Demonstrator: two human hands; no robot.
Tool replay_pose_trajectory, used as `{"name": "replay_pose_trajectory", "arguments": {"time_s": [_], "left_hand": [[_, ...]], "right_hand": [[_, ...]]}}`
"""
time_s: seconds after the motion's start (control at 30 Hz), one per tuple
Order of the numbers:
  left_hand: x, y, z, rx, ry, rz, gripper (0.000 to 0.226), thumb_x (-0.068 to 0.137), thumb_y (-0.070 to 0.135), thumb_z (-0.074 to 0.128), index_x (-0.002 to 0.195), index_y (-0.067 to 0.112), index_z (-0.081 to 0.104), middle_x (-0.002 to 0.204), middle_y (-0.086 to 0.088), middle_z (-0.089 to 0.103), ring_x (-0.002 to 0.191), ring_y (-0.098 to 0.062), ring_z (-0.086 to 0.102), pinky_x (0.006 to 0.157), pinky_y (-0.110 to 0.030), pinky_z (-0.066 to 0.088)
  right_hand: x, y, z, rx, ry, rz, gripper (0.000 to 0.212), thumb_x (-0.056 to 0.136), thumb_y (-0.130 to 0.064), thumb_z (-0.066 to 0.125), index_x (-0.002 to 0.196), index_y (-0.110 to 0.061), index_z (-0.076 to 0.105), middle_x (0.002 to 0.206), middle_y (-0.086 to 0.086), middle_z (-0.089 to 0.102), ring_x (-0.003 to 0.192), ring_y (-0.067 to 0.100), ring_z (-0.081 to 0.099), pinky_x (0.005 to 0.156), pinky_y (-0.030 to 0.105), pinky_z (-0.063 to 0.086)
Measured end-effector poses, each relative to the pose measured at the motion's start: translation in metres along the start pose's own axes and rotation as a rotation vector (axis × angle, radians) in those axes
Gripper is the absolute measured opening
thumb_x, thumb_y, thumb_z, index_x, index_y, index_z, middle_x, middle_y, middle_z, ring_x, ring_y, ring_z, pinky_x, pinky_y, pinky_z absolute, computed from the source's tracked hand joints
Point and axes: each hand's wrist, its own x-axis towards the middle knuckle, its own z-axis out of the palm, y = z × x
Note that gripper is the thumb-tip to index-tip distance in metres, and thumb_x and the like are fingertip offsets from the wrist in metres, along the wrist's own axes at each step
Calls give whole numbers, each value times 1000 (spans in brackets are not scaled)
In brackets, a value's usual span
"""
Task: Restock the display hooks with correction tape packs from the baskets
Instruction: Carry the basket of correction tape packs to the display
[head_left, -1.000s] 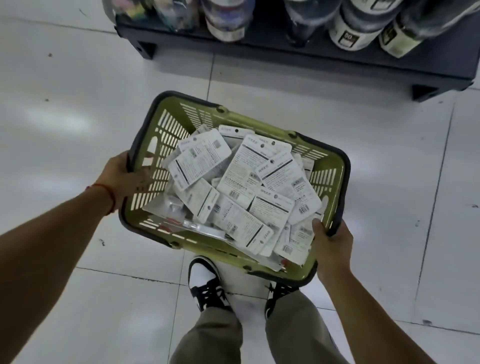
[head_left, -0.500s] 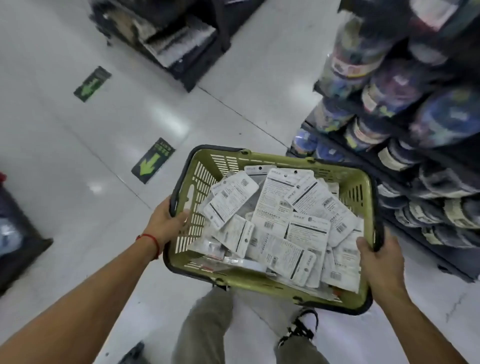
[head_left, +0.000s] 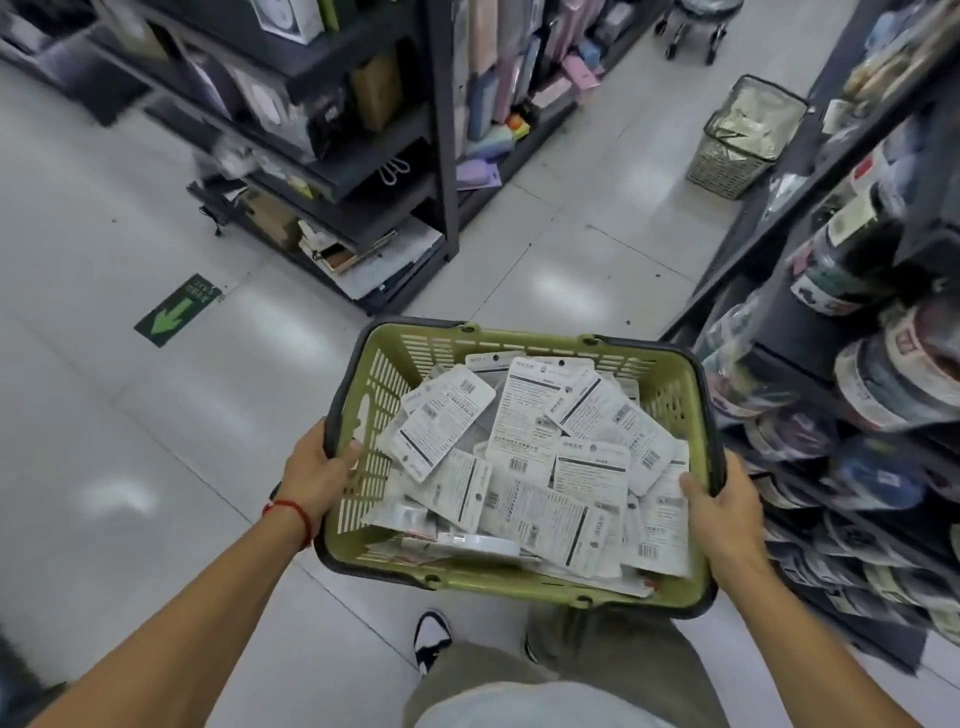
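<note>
Both hands, left hand (head_left: 317, 470) and right hand (head_left: 724, 506), fingers clamped on the basket (head_left: 524, 340) rim at nine and three o'clock, should carry it level so the correction tape packs (head_left: 535, 462) stay in.

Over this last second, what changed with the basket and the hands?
The person turned and walked on: the view swung from a shelf base to an open aisle. The green basket travelled with them. Unchanged: left hand and right hand grip its side rims, and the correction tape packs lie piled inside.
</note>
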Motion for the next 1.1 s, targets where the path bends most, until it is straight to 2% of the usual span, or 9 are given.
{"name": "replay_pose_trajectory", "arguments": {"time_s": [0.3,0.37,0.53,0.67,0.73,0.83,0.93,1.03,1.1], "left_hand": [[185,162,20,123,92,76,14,98,22,69,106,32,64,104,-3,78,93,-32,75,88,-58,61],[227,212,41,139,79,109,15,99,24,69,110,31,64,105,-4,77,95,-32,75,89,-58,61],[325,332,107,147,-9,212,20,94,30,67,114,32,65,109,0,77,102,-31,73,92,-56,60],[414,425,173,159,-63,276,20,94,19,66,103,37,65,95,13,73,96,-26,72,84,-41,57],[462,471,208,166,-102,313,21,95,11,66,104,31,67,89,9,72,94,-30,71,77,-37,55],[530,543,261,196,-168,344,24,97,12,67,120,18,69,102,-8,75,100,-34,71,89,-45,58],[585,614,312,152,-242,369,23,98,27,72,120,22,71,102,-4,78,95,-27,73,87,-39,61],[638,682,363,205,-267,423,23,95,13,68,117,20,71,87,9,72,77,-12,67,63,-19,52],[669,723,398,233,-278,416,23,93,8,67,110,22,71,84,8,71,78,-17,65,68,-25,53]], "right_hand": [[190,-131,70,48,-32,49,32,102,-9,60,131,-22,57,121,10,71,110,33,68,99,55,56],[240,-162,70,96,12,80,33,101,-7,60,131,-20,59,119,10,72,108,33,68,96,50,56],[357,-235,55,124,170,116,29,99,-2,63,127,-10,63,118,15,71,111,38,68,100,54,55],[453,-283,38,99,264,150,36,100,-12,66,136,-14,59,128,12,69,114,34,67,99,48,55],[498,-305,30,96,318,134,33,99,-12,66,131,-20,61,115,4,70,104,30,67,91,42,53],[560,-338,23,123,410,156,44,100,-13,65,143,-16,55,113,-3,62,103,25,61,94,44,52],[624,-365,11,140,449,193,36,97,-15,66,131,-26,60,101,-10,65,103,26,64,96,46,54],[693,-389,-2,123,492,196,21,92,-15,68,108,-27,63,105,6,71,101,33,68,93,54,57],[743,-404,-10,154,497,215,22,92,-13,67,109,-27,62,110,9,72,102,34,69,93,57,58]]}}
